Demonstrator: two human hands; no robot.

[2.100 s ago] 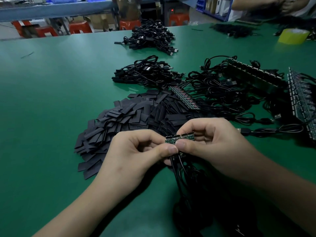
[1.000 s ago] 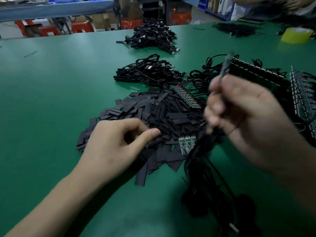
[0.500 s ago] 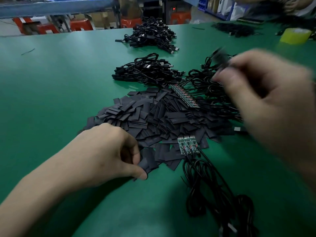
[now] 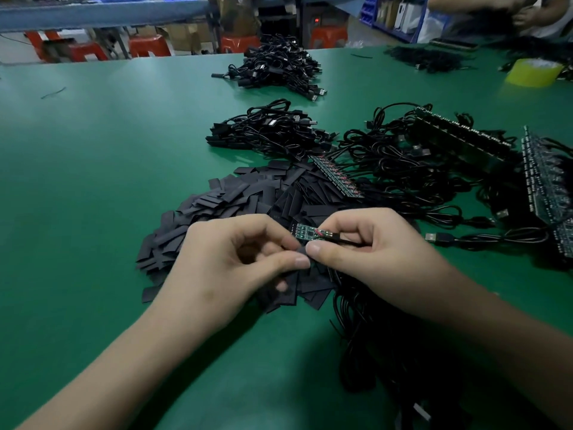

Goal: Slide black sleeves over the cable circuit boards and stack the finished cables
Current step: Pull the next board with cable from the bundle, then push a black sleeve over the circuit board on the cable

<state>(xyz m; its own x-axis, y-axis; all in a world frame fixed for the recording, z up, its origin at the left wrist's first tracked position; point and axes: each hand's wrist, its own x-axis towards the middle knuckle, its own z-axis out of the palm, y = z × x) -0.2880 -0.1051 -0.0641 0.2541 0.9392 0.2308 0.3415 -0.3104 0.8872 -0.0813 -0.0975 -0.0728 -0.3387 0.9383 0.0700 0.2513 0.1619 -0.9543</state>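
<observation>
Our right hand [image 4: 381, 252] pinches the slim green circuit board [image 4: 305, 231], left hand [image 4: 235, 259] a flat black sleeve [image 4: 300, 250], for alignment.

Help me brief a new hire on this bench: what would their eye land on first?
First, the hands at centre: the right hand pinches a small green circuit board at its cable end, and the left hand pinches a black sleeve just below it. Behind them sprawls a heap of loose sleeves, with coiled cable bundles farther back on the green table.
</observation>
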